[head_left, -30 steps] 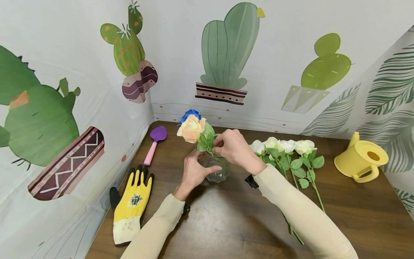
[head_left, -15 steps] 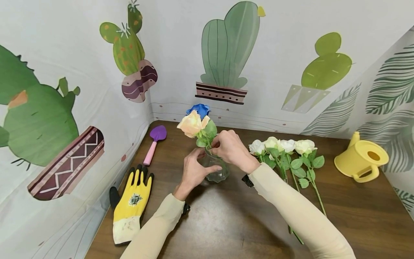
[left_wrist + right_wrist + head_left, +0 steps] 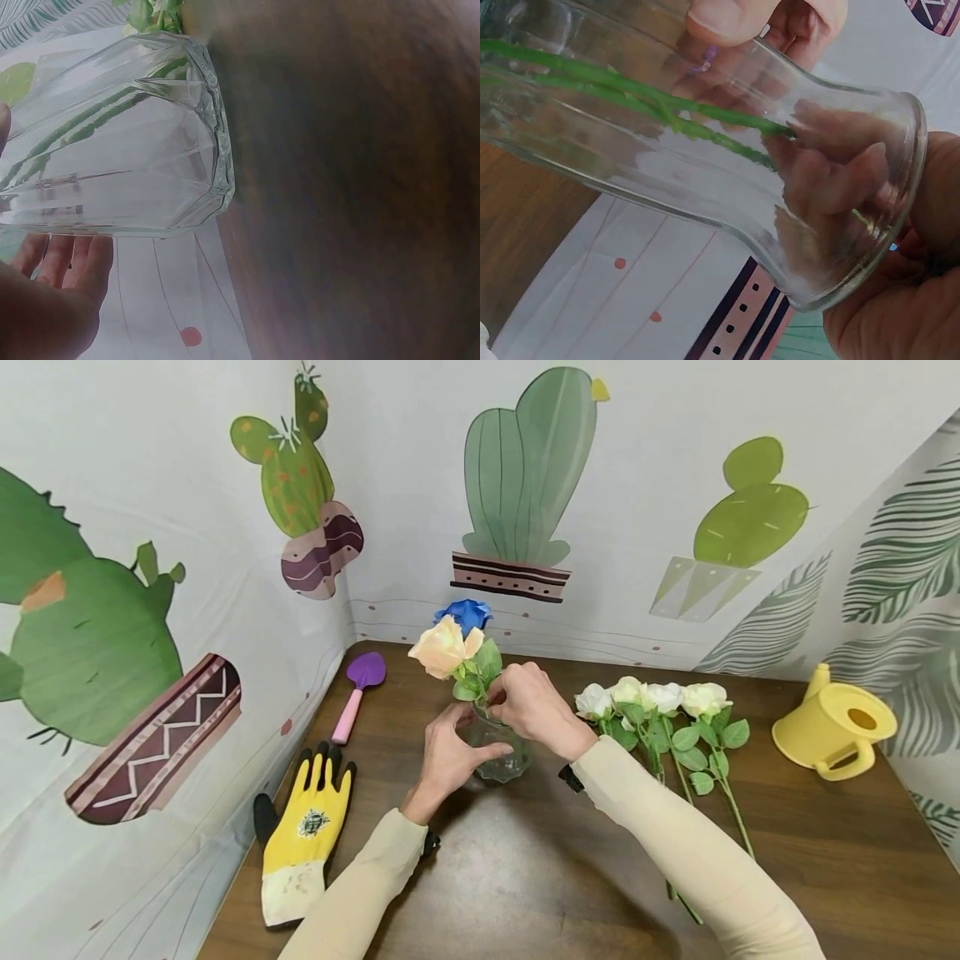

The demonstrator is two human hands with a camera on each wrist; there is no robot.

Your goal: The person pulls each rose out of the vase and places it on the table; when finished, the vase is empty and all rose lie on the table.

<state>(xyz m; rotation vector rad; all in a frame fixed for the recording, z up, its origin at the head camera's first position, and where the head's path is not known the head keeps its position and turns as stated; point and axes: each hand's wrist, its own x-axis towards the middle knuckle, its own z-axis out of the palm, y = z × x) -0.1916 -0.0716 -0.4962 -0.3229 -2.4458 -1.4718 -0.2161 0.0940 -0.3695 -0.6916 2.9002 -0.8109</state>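
A clear glass vase [image 3: 504,763] stands upright on the table, with green stems [image 3: 630,91] inside it. Above its mouth lean a peach rose [image 3: 442,648] and a blue rose [image 3: 463,614], green leaves below them. My left hand [image 3: 448,753] grips the vase from the left, the thumb across its front; fingers of the same hand [image 3: 71,274] lie along the glass in the left wrist view. At the rim, my right hand [image 3: 537,710] pinches the rose stems. Which stem lies between its fingertips is partly hidden, though in the right wrist view the fingers show through the glass neck.
Several white and cream roses [image 3: 660,697] lie right of the vase, partly under the right sleeve. A yellow watering can [image 3: 834,727] stands at the far right. On the left lie a purple trowel with a pink handle [image 3: 348,717] and a yellow work glove [image 3: 303,835].
The blue rose has risen and shifted right, now showing more behind the peach rose. The peach rose has tilted slightly. My right hand moved a little left; my left hand stayed on the vase.
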